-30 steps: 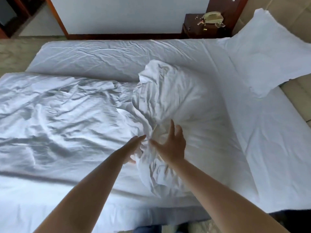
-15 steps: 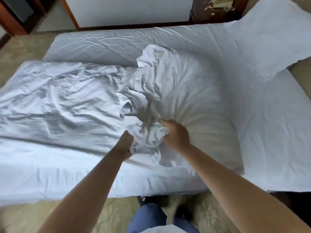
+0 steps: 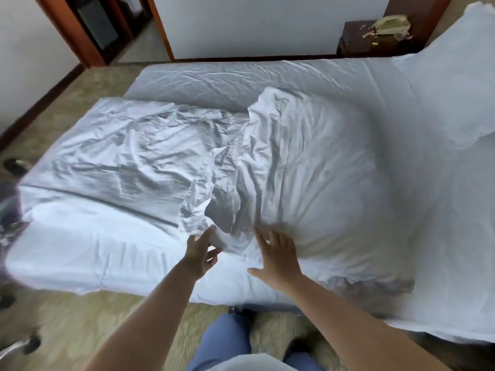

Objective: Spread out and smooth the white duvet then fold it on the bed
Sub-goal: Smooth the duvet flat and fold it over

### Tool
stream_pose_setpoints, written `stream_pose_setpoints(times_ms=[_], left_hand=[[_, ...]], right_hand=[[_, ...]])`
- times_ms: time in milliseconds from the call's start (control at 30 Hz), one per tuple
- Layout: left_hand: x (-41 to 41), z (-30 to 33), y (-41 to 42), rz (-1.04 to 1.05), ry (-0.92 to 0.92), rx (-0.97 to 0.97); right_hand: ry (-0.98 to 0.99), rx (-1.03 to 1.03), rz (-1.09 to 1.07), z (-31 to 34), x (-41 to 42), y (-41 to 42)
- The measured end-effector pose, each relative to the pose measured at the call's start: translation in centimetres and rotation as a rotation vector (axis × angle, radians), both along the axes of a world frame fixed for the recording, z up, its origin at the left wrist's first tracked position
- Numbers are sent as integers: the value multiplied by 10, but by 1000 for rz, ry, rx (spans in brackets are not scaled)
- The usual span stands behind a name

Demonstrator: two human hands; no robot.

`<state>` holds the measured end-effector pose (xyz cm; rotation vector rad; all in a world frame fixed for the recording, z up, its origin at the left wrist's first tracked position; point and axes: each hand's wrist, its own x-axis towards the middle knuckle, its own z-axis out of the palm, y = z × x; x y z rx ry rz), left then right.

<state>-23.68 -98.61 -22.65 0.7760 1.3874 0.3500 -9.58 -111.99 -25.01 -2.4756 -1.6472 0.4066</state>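
Fingers [image 3: 207,235] spread, plain white duvet [image 3: 308,167]

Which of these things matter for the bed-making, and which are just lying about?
Part of the job: white duvet, bed, left hand, right hand.

Just there: pillow, dark nightstand, carpet.
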Motion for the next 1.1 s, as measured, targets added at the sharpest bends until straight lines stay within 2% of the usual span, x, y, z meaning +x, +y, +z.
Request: stream_pose_setpoints(times_ms=[100,200,267,333,433,467,500,533,567,600,667,700,733,800,833,867,933,967,1000,1067,1100], left_hand=[[6,7,3,9,94,107],[7,6,20,-276,264,354],[7,13,32,-361,233,214],[9,20,40,-344,48,-38],[19,38,49,-251,-262,-133],[22,44,54,-177,-362,-188],[22,45,59,-98,-429,-245],[19,43,61,-70,-456,-282],[11,35,63,-79,-410,-302],[1,23,61,-95,-306,-290],[-23,-11,64,-196,67,-177],[-31,-21,68,-258,207,-113],[-34,-29,75,-304,319,-28],[-29,-30,86,-462,564,265],[-24,-27,87,-499,627,437],[-17,-21,85,-517,648,628],[-4,-11,74,-567,573,966],[3,-8,69,-634,492,997],[10,-8,63,-721,401,887],[25,-11,54,-886,304,487],[28,-13,50,-922,291,353]], right_hand=[[1,54,-61,6,-8,19],[22,-109,-102,9,-10,32],[18,-130,-118,9,-9,39],[14,32,-206,19,-11,54],[-63,607,-355,57,-14,76],[-83,758,-369,71,-15,78],[-79,812,-364,81,-19,78],[-83,805,-354,84,-24,76],[-90,692,-323,80,-31,72],[-101,466,-233,64,-37,69],[20,-133,9,25,-46,59],[91,-340,76,11,-48,56],[149,-397,68,6,-47,54],[183,-255,-55,9,-43,51],[148,-175,-82,8,-41,49],[85,-127,-84,7,-38,47],[-30,-105,-157,-2,-36,41],[-71,-73,-234,-5,-37,39],[-96,-41,-308,-7,-38,38],[-122,-102,-399,-6,-36,36],[-122,-147,-416,-6,-35,36]])
